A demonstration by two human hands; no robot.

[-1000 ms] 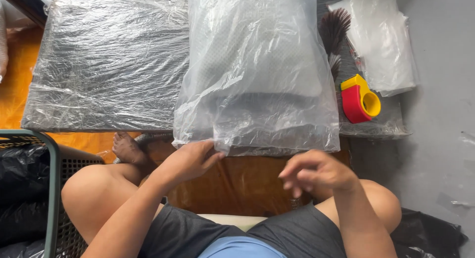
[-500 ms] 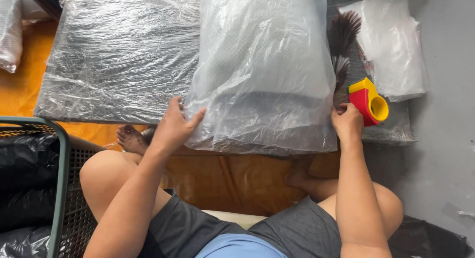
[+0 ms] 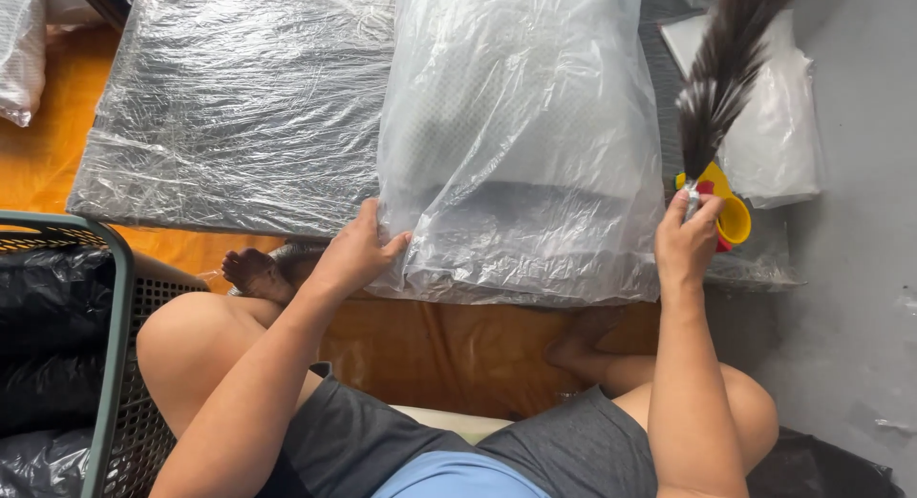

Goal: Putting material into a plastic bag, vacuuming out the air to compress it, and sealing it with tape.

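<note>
Fingers of the left hand point(image 3: 355, 253) pinch the clear plastic bag's point(image 3: 521, 145) corner (steadying it) while the right hand point(image 3: 686, 242) grips a dark feather bundle point(image 3: 728, 68) upright

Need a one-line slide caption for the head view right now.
Seated person's left hand grips the clear plastic bag while the right hand lifts a dark hair bundle beside the yellow tape dispenser.

From my feed the scene is bright and evenly lit by soft, daylight-like light, with no hard shadows. White glare streaks across the clear plastic bag point(image 3: 521, 145) and the wrinkled plastic sheet point(image 3: 239, 97) left of it. Focus is sharp around the bag; the dark brush point(image 3: 726, 68) to its right looks slightly motion-blurred. I see little edge distortion.
</note>
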